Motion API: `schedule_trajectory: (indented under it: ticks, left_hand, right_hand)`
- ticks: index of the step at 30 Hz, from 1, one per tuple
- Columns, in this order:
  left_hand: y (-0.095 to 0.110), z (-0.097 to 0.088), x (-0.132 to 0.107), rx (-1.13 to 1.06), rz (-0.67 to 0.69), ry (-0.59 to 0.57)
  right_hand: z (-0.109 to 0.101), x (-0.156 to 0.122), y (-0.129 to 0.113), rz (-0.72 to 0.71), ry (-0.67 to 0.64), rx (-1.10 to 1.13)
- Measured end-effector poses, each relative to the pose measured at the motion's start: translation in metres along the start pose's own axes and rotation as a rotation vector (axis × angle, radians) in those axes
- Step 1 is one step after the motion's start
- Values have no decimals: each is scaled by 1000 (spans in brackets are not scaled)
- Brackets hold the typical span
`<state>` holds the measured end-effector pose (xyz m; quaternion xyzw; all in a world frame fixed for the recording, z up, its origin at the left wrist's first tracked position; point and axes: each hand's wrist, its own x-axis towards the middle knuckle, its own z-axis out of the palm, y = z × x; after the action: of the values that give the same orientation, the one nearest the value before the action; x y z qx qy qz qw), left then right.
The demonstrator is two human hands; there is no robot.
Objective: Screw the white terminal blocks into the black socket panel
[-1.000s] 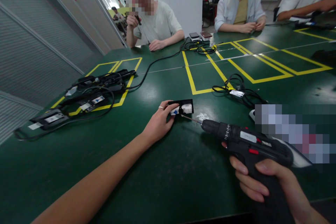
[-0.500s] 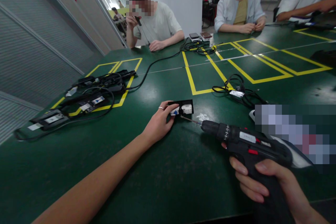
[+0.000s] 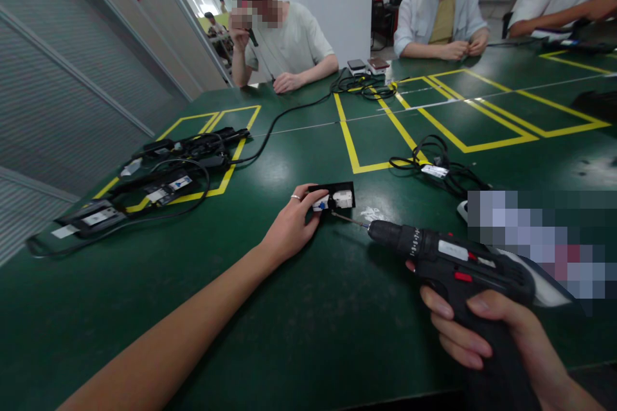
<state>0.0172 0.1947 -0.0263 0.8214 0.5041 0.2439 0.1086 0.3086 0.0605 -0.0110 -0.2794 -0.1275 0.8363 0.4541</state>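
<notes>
My right hand [image 3: 486, 327] is wrapped round the grip of a black cordless drill [image 3: 463, 263] at the lower right. From its chuck a long thin bit [image 3: 348, 219] points left, its tip at the near edge of a small black housing [image 3: 353, 189]. White parts with a blue mark show inside that housing; whether the tip sits in a screw cannot be made out. Closed on the housing's left end is my left hand [image 3: 295, 221], wearing a ring, with the fingers over the top and the thumb on the near side.
Black devices with cables [image 3: 183, 157] lie at the left across yellow tape outlines. A coiled cable with a white label [image 3: 434, 171] is right of centre, and a blurred-out object [image 3: 540, 244] lies behind the drill. Across the green table [image 3: 299, 148] sit several people.
Almost nothing differs. The drill has shifted very slightly left, while its bit stays at the housing and my left hand keeps its place.
</notes>
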Motion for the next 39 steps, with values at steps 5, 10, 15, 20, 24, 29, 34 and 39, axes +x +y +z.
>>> schedule_trajectory:
  ticks: [5, 10, 15, 20, 24, 29, 34, 39]
  left_hand:
    - [0, 1, 1, 0, -1, 12]
    - [0, 0, 1, -11, 10, 5]
    - [0, 0, 1, -17, 13, 4]
    - [0, -1, 1, -16, 8, -1]
    - [0, 0, 1, -6, 6, 4]
    - [-1, 1, 1, 5, 4, 0]
    - [-2, 2, 1, 1, 14, 5]
    - [-4, 3, 0, 2, 35, 27]
  right_hand:
    - [0, 0, 0, 15, 22, 18]
    - [2, -1, 1, 10, 35, 14]
    - [3, -1, 0, 9, 42, 14]
    - [3, 0, 0, -2, 43, -1]
    - [4, 0, 0, -5, 47, -7]
    - [3, 0, 0, 11, 30, 15]
    - [-1, 1, 0, 6, -34, 15]
    - [-3, 2, 0, 10, -56, 17]
